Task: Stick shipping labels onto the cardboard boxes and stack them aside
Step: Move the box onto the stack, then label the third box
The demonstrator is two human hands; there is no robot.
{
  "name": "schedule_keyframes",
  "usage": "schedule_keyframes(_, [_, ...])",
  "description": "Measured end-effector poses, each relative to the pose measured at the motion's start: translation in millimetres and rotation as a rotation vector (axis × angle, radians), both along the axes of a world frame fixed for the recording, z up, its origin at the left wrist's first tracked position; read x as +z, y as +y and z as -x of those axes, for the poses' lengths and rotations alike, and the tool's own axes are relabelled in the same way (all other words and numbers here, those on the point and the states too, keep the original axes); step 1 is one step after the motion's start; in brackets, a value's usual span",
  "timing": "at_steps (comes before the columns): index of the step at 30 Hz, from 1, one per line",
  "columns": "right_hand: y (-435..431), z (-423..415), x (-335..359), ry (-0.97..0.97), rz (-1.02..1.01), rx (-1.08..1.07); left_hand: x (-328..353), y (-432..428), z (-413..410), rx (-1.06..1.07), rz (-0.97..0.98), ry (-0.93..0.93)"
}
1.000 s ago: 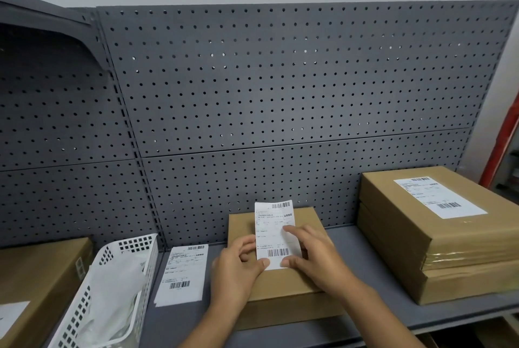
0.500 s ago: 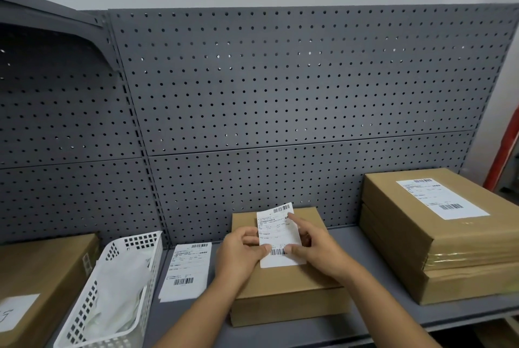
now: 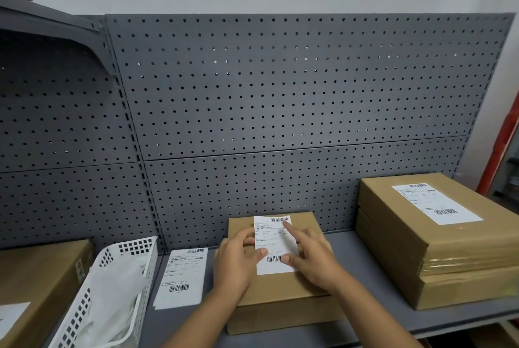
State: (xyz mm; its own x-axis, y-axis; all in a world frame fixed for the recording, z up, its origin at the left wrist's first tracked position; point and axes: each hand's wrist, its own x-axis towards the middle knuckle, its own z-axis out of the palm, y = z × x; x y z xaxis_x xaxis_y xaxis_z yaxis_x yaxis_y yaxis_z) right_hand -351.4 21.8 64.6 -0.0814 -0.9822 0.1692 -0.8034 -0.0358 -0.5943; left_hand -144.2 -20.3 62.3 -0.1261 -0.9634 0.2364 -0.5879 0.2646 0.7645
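Note:
A small cardboard box (image 3: 280, 288) sits on the grey shelf (image 3: 345, 246) in front of me. On its top lies a white shipping label (image 3: 273, 245) with barcodes. My left hand (image 3: 233, 260) pinches the label's left edge, thumb on top. My right hand (image 3: 311, 258) lies on the label's right side, its index finger stretched to the top corner and its thumb on the lower barcode. At the right stands a stack of two larger boxes (image 3: 393, 238); the upper one carries a label (image 3: 435, 203).
A spare label (image 3: 182, 277) lies flat on the shelf left of the box. Further left stand a white perforated basket (image 3: 127, 245) with white plastic in it and another cardboard box (image 3: 36, 272). A grey pegboard (image 3: 280, 95) closes the back.
The label was held tilted above the box by both hands; it has come down flat onto the box top. My right hand's fingers have spread over it.

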Motion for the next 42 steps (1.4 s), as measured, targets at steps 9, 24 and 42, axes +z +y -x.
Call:
schedule_keyframes(9, [-13,-2,9,-0.165,-0.013,-0.041,7,-5,7,0.004,-0.014,-0.003])
schedule_keyframes(24, [-21,-17,-2,0.135,0.03,-0.283,2,-15,16,0.052,0.053,-0.258])
schedule_keyframes(42, [-45,-9,2,0.42,-0.067,-0.27,10,-34,21,0.106,0.022,-0.66])
